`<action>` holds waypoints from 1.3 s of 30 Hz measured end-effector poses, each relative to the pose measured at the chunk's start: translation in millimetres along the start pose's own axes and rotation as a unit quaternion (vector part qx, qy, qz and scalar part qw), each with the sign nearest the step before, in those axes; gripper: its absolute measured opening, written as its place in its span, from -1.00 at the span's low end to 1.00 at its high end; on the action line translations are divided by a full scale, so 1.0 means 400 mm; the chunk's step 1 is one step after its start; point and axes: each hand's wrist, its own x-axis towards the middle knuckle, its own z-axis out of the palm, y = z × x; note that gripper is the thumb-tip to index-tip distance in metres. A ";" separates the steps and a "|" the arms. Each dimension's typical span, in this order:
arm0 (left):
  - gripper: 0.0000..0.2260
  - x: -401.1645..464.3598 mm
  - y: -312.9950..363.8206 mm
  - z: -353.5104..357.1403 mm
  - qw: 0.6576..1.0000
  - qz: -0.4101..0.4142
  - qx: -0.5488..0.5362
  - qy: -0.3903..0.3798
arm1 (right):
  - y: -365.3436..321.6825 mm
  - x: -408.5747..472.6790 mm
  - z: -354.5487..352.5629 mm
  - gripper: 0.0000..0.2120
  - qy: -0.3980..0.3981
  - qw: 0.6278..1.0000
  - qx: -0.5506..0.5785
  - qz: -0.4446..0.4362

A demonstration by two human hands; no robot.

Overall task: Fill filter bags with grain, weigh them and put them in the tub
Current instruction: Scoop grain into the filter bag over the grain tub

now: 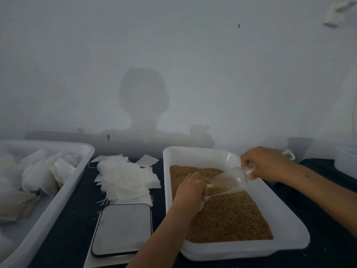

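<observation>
A white tray [201,153] at centre right holds brown grain [228,215]. Over the grain my left hand [190,190] pinches a thin white filter bag [204,199], mostly hidden behind the fingers. My right hand [264,163] grips the handle of a clear plastic scoop [229,180], tilted down with its mouth at the bag and some grain inside. A flat scale [121,229] lies left of the tray with nothing on it. The white tub [81,161] at far left holds several filled bags.
A loose pile of empty filter bags [125,178] lies between the tub and the tray, behind the scale. The tabletop is dark. A grey wall runs close behind. Another white container [345,161] sits at the far right edge.
</observation>
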 end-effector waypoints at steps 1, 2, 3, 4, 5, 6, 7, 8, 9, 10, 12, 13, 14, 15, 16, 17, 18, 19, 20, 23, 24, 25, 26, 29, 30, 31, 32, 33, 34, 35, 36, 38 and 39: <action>-0.94 0.000 -0.001 0.000 1.000 -0.001 -0.003 0.002 | -0.005 -0.001 -0.002 -0.85 0.009 1.000 -0.024 -0.006; -0.93 0.001 -0.002 0.001 1.000 -0.003 -0.006 0.002 | -0.009 -0.001 -0.004 -0.85 0.024 0.998 -0.048 -0.016; -0.92 0.002 -0.003 0.001 1.000 -0.004 -0.006 0.000 | -0.012 -0.003 -0.005 -0.85 0.045 0.996 -0.070 -0.028; -0.92 0.003 -0.003 0.002 1.000 -0.005 -0.005 -0.001 | -0.015 -0.004 -0.005 -0.83 0.068 0.993 -0.090 -0.041; -0.93 0.003 -0.004 0.003 1.000 -0.007 -0.004 0.001 | -0.017 -0.006 -0.003 -0.81 0.094 0.987 -0.114 -0.058; -0.94 0.003 -0.004 0.004 1.000 -0.009 -0.007 0.005 | -0.019 -0.006 0.000 -0.78 0.121 0.979 -0.142 -0.078; -0.96 0.002 -0.004 0.005 1.000 -0.012 -0.014 0.010 | -0.019 -0.006 0.003 -0.76 0.144 0.970 -0.168 -0.098; -0.97 0.001 -0.005 0.006 1.000 -0.017 -0.023 0.014 | -0.019 -0.006 0.007 -0.75 0.161 0.962 -0.188 -0.114; -0.96 0.000 -0.005 0.007 0.999 -0.023 -0.033 0.016 | -0.018 -0.006 0.009 -0.75 0.172 0.957 -0.202 -0.120; -0.94 0.000 -0.005 0.007 0.998 -0.031 -0.042 0.018 | -0.015 -0.007 0.012 -0.75 0.179 0.955 -0.208 -0.114; -0.92 0.002 -0.005 0.005 0.995 -0.056 -0.070 0.030 | -0.004 -0.010 0.019 -0.80 0.182 0.962 -0.194 -0.067; -0.92 0.004 -0.004 0.003 0.993 -0.072 -0.087 0.043 | 0.001 -0.011 0.026 -0.83 0.177 0.968 -0.176 -0.037; -0.92 0.006 -0.004 0.001 0.989 -0.088 -0.105 0.059 | 0.005 -0.011 0.040 -0.87 0.164 0.975 -0.147 -0.008; -0.92 0.007 -0.005 -0.003 0.984 -0.106 -0.125 0.075 | 0.008 -0.011 0.059 -0.90 0.146 0.983 -0.111 0.017; -0.92 0.007 -0.006 -0.006 0.977 -0.125 -0.152 0.087 | 0.009 -0.009 0.082 -0.90 0.120 0.989 -0.076 0.038; -0.93 0.008 -0.008 -0.010 0.968 -0.145 -0.182 0.093 | 0.010 -0.006 0.108 -0.89 0.087 0.994 -0.051 0.051; -0.94 0.009 -0.009 -0.014 0.959 -0.166 -0.212 0.091 | 0.009 -0.004 0.133 -0.89 0.052 0.996 -0.037 0.054; -0.93 0.009 -0.010 -0.016 0.951 -0.184 -0.233 0.087 | 0.009 -0.003 0.155 -0.88 0.019 0.998 -0.032 0.051; -0.92 0.009 -0.011 -0.017 0.945 -0.197 -0.247 0.086 | 0.008 -0.003 0.174 -0.85 -0.005 0.999 -0.019 0.045; -0.89 0.009 -0.014 -0.018 0.931 -0.216 -0.272 0.109 | -0.001 -0.001 0.228 -0.85 -0.031 0.998 0.048 0.032; -0.89 0.009 -0.015 -0.019 0.926 -0.222 -0.280 0.120 | -0.007 -0.001 0.244 -0.92 -0.030 0.997 0.068 0.035; -0.88 0.009 -0.016 -0.021 0.921 -0.226 -0.288 0.130 | -0.013 0.003 0.261 -0.95 -0.030 0.995 0.084 0.043; -0.89 0.009 -0.017 -0.024 0.917 -0.230 -0.296 0.137 | -0.022 0.004 0.275 -0.92 -0.030 0.993 0.100 0.049; -0.89 0.008 -0.017 -0.029 0.909 -0.230 -0.316 0.146 | -0.042 0.015 0.310 -0.88 -0.026 0.988 0.142 0.049; -0.89 0.007 -0.016 -0.030 0.910 -0.226 -0.318 0.140 | -0.051 0.014 0.313 -0.88 -0.020 0.988 0.146 0.049; -0.89 0.005 -0.016 -0.031 0.913 -0.221 -0.317 0.132 | -0.056 0.015 0.320 -0.89 -0.015 0.988 0.144 0.047; -0.89 0.004 -0.015 -0.032 0.917 -0.215 -0.312 0.124 | -0.060 0.015 0.327 -0.91 -0.016 0.989 0.141 0.044; -0.90 0.004 -0.015 -0.032 0.922 -0.206 -0.306 0.118 | -0.062 0.016 0.334 -0.88 -0.023 0.989 0.140 0.046; -0.90 0.003 -0.013 -0.033 0.927 -0.195 -0.299 0.113 | -0.067 0.014 0.334 -0.83 -0.034 0.988 0.140 0.047; -0.91 0.003 -0.009 -0.035 0.933 -0.182 -0.290 0.109 | -0.067 0.013 0.336 -0.83 -0.040 0.988 0.143 0.046; -0.92 0.003 -0.004 -0.037 0.941 -0.161 -0.278 0.105 | -0.068 0.012 0.333 -0.89 -0.040 0.988 0.144 0.041; -0.95 0.000 0.007 -0.037 0.959 -0.103 -0.247 0.098 | -0.064 0.016 0.327 -0.71 -0.016 0.986 0.167 0.014; -0.96 -0.002 0.011 -0.036 0.964 -0.076 -0.234 0.098 | -0.063 0.018 0.326 -0.60 0.000 0.976 0.220 -0.001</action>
